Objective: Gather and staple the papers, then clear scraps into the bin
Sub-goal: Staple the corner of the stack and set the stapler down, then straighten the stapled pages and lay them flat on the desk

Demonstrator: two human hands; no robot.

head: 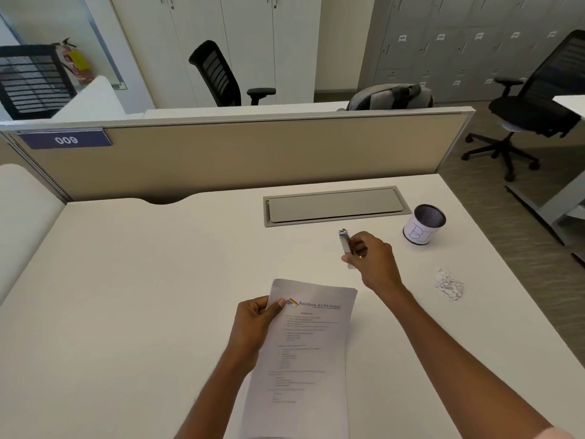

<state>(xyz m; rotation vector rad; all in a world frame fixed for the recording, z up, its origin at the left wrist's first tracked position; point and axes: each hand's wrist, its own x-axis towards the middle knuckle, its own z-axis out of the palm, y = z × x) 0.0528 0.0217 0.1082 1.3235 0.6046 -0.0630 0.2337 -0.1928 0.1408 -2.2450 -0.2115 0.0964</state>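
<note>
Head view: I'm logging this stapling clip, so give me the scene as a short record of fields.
setting: white office desk against a beige divider
left hand: grip on the top-left corner of the papers, held above the desk
right hand: grip on the stapler, beyond the papers
bin: small mesh cup with a paper label, far right, upright
scraps: crumpled paper on the desk, nearer than the bin
stapling: cannot tell whether done
</note>
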